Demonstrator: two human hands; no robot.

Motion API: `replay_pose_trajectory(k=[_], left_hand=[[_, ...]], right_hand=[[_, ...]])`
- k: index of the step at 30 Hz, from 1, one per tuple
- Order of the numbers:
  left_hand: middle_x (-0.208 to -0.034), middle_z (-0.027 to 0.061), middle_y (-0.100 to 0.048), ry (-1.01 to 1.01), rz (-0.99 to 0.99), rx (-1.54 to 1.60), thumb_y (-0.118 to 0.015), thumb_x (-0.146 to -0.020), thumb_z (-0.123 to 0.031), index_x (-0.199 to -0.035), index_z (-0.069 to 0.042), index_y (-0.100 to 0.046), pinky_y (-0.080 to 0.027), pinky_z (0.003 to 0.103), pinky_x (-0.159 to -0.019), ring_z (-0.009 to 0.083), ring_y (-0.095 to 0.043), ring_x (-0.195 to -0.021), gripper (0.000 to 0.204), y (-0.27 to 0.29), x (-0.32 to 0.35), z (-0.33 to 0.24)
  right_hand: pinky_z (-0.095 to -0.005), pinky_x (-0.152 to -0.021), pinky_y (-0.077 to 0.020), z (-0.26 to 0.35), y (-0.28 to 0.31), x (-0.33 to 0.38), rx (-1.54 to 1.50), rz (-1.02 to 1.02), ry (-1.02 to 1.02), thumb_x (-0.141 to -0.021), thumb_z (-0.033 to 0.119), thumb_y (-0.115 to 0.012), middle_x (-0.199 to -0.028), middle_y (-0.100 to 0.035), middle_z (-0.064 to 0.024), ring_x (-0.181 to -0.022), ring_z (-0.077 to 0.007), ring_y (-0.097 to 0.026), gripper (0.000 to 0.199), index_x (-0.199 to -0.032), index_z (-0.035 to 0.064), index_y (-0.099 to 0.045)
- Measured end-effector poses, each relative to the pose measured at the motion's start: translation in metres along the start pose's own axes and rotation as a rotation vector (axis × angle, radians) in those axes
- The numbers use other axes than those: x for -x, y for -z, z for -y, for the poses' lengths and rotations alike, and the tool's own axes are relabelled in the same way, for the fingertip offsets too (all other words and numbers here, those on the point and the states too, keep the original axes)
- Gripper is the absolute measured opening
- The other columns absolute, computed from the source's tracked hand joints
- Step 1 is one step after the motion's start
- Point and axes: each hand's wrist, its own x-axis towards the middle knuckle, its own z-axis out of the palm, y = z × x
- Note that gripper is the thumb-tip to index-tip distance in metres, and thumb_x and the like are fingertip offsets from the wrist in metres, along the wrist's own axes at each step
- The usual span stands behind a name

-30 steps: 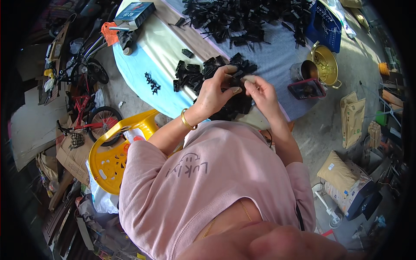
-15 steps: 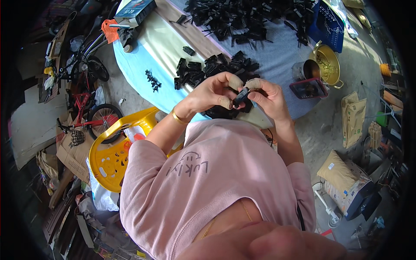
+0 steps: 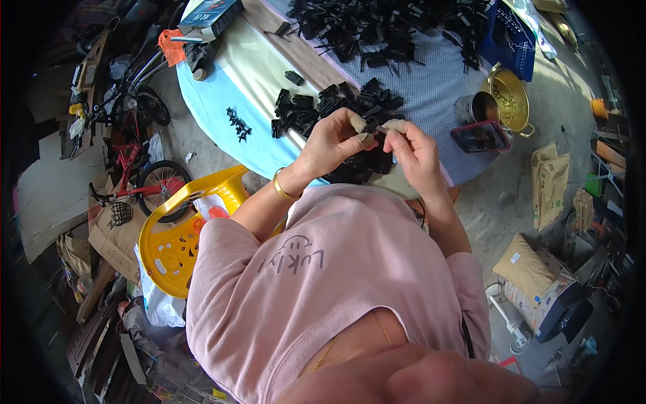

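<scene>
Over the near edge of the cloth-covered table, my left hand (image 3: 331, 140) pinches a small black plastic part (image 3: 371, 124) between taped fingertips. My right hand (image 3: 416, 151) is close beside it, thumb and taped forefinger pressed together at the part's right end. Whatever sits in that right pinch is too small to make out. Just beyond my hands lies a pile of black plastic parts (image 3: 330, 101), and more of them (image 3: 363, 165) show below my hands. A little cluster of tiny black pieces (image 3: 238, 125) rests to the left on the light blue cloth.
A large heap of black parts (image 3: 390, 30) covers the table's far side. To the right stand a phone (image 3: 480, 137), a metal cup (image 3: 479, 108) and a gold-coloured colander (image 3: 506, 94). A blue box (image 3: 210, 19) sits far left. A yellow plastic chair (image 3: 161, 259) is at my left.
Both hands have shifted slightly. The right fingers have drawn together into a pinch, and the black part has turned and moved up a little between the hands.
</scene>
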Motion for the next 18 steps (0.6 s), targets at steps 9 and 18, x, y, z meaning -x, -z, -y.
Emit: replay_pose_trajectory(k=[9,18], left_hand=[[-0.096,0.0072,-0.057,-0.093,-0.104,-0.232,-0.058,-0.083,-0.003,-0.113,0.003,-0.048,-0.049,0.024,-0.078,0.012,-0.057,-0.086,0.032,-0.016,0.01,-0.008],[-0.087,0.0103,-0.06,-0.53,-0.232,-0.817,-0.065,-0.073,0.003,-0.094,0.001,-0.057,-0.05,0.025,-0.067,0.0198,-0.06,-0.079,0.023,-0.005,0.001,0.008]], right_hand=[[-0.019,-0.048,-0.0374,0.007,-0.009,0.002,0.131,-0.051,0.13,-0.085,0.007,-0.054,-0.062,-0.058,-0.0031,-0.054,-0.0059,-0.05,0.011,-0.086,-0.0025,-0.06],[-0.0201,-0.047,-0.0392,-0.029,-0.011,-0.009,0.144,0.033,-0.058,-0.084,0.011,-0.054,-0.057,-0.057,-0.002,-0.05,-0.0065,-0.052,0.012,-0.085,0.0013,-0.062]])
